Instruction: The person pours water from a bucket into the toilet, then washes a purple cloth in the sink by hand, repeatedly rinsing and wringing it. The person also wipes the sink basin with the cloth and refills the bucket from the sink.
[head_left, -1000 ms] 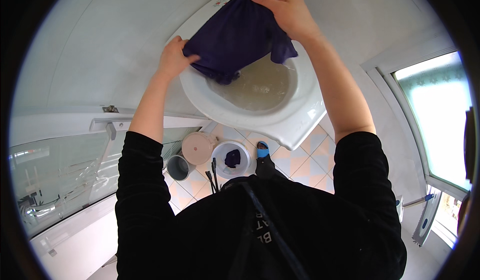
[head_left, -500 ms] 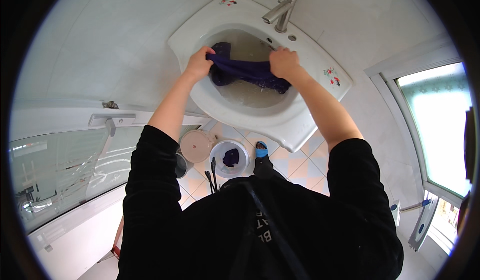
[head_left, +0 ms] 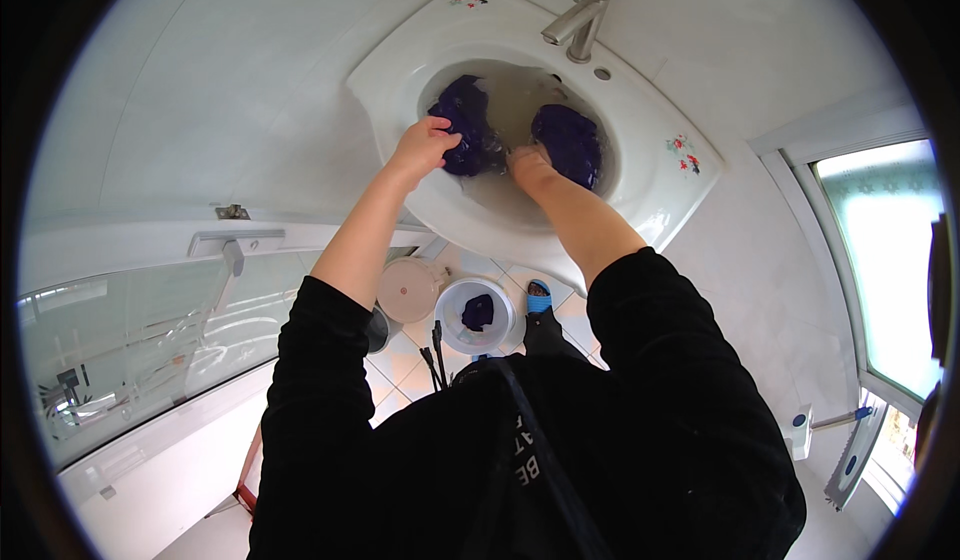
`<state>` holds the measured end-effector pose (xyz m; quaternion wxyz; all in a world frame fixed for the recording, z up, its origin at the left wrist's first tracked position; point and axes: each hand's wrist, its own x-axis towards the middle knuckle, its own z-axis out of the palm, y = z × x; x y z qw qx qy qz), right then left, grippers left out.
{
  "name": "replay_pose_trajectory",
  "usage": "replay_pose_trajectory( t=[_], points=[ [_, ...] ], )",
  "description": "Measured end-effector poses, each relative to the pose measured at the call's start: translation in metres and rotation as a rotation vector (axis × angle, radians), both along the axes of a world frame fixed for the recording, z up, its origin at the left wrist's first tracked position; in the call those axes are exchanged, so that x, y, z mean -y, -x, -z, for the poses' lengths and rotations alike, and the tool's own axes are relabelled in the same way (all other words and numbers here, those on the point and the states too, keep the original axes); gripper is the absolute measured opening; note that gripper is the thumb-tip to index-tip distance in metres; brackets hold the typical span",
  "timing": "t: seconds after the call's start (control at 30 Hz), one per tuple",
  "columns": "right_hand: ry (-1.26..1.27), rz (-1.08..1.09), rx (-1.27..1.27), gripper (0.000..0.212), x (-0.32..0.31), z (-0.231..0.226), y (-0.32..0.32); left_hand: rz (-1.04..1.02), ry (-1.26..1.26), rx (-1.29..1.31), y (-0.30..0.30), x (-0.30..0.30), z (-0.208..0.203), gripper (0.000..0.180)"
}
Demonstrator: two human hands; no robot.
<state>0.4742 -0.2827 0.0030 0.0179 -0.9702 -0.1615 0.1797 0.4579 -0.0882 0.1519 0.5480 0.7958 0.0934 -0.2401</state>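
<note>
Left grip (head_left: 425, 147) curling at purple cloth (head_left: 464, 122); can't tell if pinching. Right grip (head_left: 530, 165) dipping in cloudy water (head_left: 510, 198), fingertips hiding, hold unclear. Cloth bunching both sides inside sink (head_left: 645, 192); I'm judging low, even rubbing best, limiting splashes.

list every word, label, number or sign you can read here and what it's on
Top: white capital letters, partly hidden; I won't copy them out.
Pink lid: a small mark at its centre, too small to read.
Sink: red flower prints, no words seen.
Purple cloth in the sink: no text visible.
</note>
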Motion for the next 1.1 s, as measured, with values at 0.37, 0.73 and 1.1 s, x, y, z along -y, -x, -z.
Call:
replay_pose_trajectory(
  t=[0.37, 0.73, 1.1],
  points=[
    [-1.868, 0.228, -0.409, 0.031, 0.002, -0.195, -0.009, -0.377, 0.999, -0.563, 0.005, 0.044, -0.032, 0.048],
    [-2.642, 0.360, -0.583, 0.034, -0.014, -0.276, 0.019, -0.491, 1.164, -0.796, -0.029, 0.041, -0.024, 0.031],
    [-2.200, 0.630, -0.332, 0.037, 0.036, -0.091, 0.013, -0.490, 1.531, -0.674, -0.005, 0.038, -0.047, 0.031]
  ],
)
